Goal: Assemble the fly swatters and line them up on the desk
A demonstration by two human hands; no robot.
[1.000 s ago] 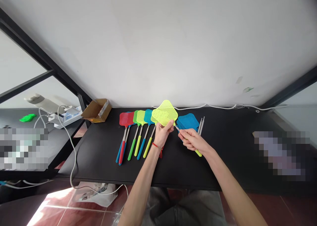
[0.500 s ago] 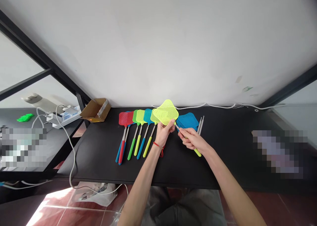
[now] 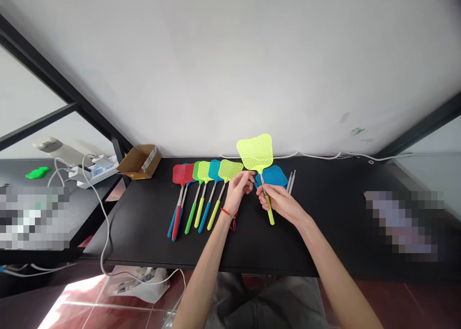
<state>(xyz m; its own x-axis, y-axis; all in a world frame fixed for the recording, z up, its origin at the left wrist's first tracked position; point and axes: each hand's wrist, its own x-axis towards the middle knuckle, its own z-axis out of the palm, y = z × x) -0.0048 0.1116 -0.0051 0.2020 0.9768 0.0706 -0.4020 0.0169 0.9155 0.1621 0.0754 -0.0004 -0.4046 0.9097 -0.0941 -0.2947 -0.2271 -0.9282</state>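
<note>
The right hand [image 3: 283, 203] pinched the yellow swatter [image 3: 255, 152] by its handle, upright above the blue swatter [image 3: 275, 175], while the half-open left hand [image 3: 236, 192] held nothing just beside it.

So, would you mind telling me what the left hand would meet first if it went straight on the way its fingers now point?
The left hand would probably first meet the metal shaft of the yellow-green fly swatter in the right hand, though depth is unclear.

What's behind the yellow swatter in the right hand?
A blue mesh swatter head lies on the black table; the right hand covers its lower edge, so no handle of it shows.
</note>
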